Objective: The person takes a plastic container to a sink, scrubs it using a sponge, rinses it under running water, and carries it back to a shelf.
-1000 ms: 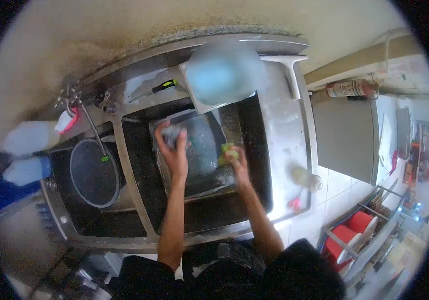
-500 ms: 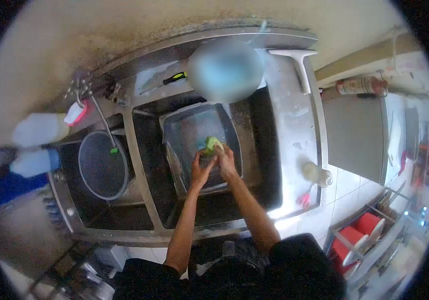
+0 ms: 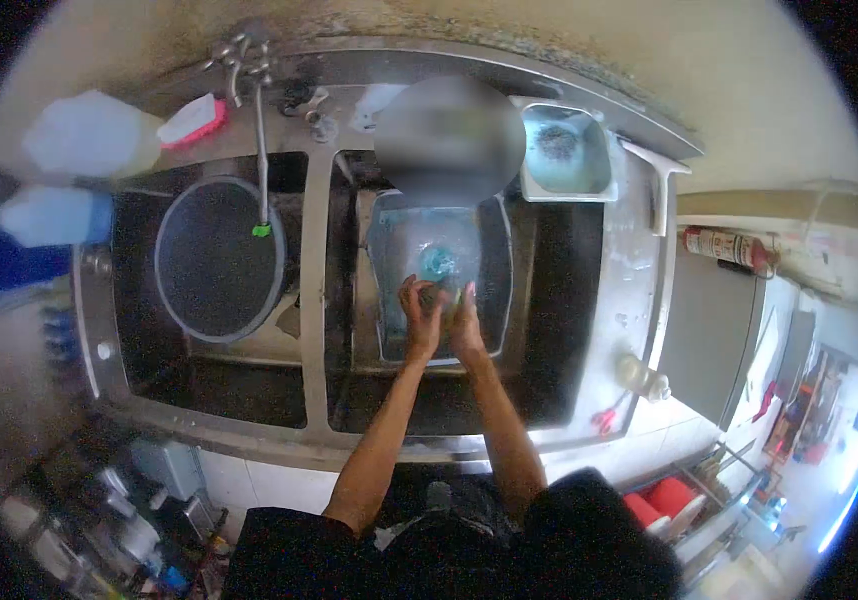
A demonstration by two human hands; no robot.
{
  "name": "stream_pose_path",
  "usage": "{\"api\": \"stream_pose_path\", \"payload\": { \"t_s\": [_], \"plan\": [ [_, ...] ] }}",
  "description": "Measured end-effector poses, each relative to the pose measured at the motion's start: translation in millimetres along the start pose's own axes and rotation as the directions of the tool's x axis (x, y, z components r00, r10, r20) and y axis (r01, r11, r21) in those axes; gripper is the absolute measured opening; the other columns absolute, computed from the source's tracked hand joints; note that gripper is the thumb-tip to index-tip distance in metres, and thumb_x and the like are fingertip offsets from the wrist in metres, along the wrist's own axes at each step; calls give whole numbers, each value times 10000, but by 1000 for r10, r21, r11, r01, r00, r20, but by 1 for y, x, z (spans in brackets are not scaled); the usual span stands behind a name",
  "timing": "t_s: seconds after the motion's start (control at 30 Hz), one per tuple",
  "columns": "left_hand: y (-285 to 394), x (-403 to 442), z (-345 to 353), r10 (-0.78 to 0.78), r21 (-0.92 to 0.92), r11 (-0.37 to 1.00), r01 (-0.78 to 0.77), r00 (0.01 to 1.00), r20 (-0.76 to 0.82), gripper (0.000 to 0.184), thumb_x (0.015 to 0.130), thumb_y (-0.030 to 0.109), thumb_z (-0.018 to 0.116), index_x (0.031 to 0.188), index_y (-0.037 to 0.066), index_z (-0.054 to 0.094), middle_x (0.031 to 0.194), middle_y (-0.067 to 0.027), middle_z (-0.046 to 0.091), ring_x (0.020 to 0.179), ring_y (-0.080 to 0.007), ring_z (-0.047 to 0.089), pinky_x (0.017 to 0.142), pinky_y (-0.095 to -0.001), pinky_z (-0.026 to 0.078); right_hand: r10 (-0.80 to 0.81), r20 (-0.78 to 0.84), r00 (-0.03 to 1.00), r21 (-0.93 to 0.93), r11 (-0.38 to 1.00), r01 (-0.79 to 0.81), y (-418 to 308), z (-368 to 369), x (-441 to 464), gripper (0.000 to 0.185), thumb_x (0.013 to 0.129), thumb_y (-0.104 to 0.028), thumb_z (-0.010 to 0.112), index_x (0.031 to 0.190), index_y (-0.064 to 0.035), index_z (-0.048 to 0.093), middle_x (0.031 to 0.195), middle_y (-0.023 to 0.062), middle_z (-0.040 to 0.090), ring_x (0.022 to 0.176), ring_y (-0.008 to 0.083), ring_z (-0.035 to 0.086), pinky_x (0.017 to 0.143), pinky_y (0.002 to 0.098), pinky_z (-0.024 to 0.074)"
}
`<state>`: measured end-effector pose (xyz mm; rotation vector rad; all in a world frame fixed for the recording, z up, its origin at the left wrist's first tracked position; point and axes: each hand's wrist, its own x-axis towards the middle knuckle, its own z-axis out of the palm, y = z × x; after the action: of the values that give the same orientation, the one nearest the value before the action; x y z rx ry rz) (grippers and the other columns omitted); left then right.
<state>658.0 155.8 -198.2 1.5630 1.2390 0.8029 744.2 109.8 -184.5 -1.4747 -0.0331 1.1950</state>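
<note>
- The left hand [image 3: 422, 318], fingers curled, is over the near part of the grey rectangular tub [image 3: 495, 265].
- The right hand [image 3: 465, 328] is just beside it over that tub; a small blurred item [image 3: 446, 293] seems to be between the two, its kind hard to tell.
- Left of the tub, in the other basin, is a round grey container [image 3: 219, 260], the faucet spout [image 3: 261, 150] reaching over it with a green piece [image 3: 262, 231] at its end.
- Beyond the tub, to its right, sits a metal pan [image 3: 567, 194] of bluish liquid.
- Well right of the tub are a white squeegee [image 3: 665, 185], a bottle [image 3: 639, 376] and red scissors [image 3: 604, 420].
</note>
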Motion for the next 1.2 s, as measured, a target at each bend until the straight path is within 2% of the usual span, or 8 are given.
{"api": "stream_pose_path", "payload": {
  "t_s": [0.2,0.4,0.47,0.57,0.9,1.0,1.07,1.2],
  "plan": [
    [-4,-20,-21,-292,-218,891,398,871,395,759,800,244,717,1385,88,260,1339,-129,351,1277,-283,324,1057,-444,265,70,124,990,-47,997,-65,33,-34,32,756,821,-299,689,1373,-50,236,1250,135,525,1152,241,491,975,375,398],
    [-46,-25,-16,-405,-604,328,726,686,605,799,765,228,757,1373,97,256,1294,-124,430,1187,-254,439,966,-373,399,228,159,961,-85,973,-217,13,-21,27,631,824,-214,678,1330,-55,335,1126,126,558,1107,222,511,872,364,463],
    [-43,-24,-9,-476,-639,495,588,799,367,766,765,209,759,1358,100,287,1210,-107,511,1130,-225,484,892,-352,453,-30,211,977,-341,935,103,14,-21,32,593,833,-238,680,1308,-72,366,1121,95,560,1083,211,516,863,358,459],
    [-22,-19,-8,-452,-619,598,508,852,263,700,786,203,738,1342,108,324,1149,-106,553,1063,-202,527,852,-334,470,167,57,984,-243,959,-148,18,-17,19,583,836,-241,681,1303,-73,375,1114,90,560,1056,207,526,863,347,457],
    [-36,-28,7,-359,-383,798,465,877,318,757,829,230,688,1417,137,221,1251,-155,494,1047,-219,546,830,-337,490,-86,-88,992,-486,873,32,23,-49,36,535,823,-214,691,1254,-39,428,1094,97,578,1018,184,538,849,323,466],
    [-29,-35,-10,-515,-267,753,602,791,329,757,853,230,658,1433,132,183,1333,-159,410,1085,-222,533,826,-337,490,36,270,962,-311,949,52,30,-55,74,598,801,-208,706,1296,-51,410,1087,105,590,1019,184,539,864,332,467],
    [-12,-38,-29,-363,-243,868,433,888,283,726,875,192,620,1439,124,167,1364,-153,378,1109,-233,522,860,-345,472,-164,401,901,-507,779,368,42,-51,110,590,775,-164,722,1266,-53,413,1109,160,573,1066,246,547,898,378,462],
    [63,-37,-95,-253,-238,911,336,912,322,576,905,134,551,1396,64,260,1344,-150,406,1154,-241,495,926,-383,434,-522,166,836,-907,253,338,76,-27,129,665,813,-317,662,1361,-97,355,1347,240,389,1276,365,363,1028,472,335]
  ]
}}
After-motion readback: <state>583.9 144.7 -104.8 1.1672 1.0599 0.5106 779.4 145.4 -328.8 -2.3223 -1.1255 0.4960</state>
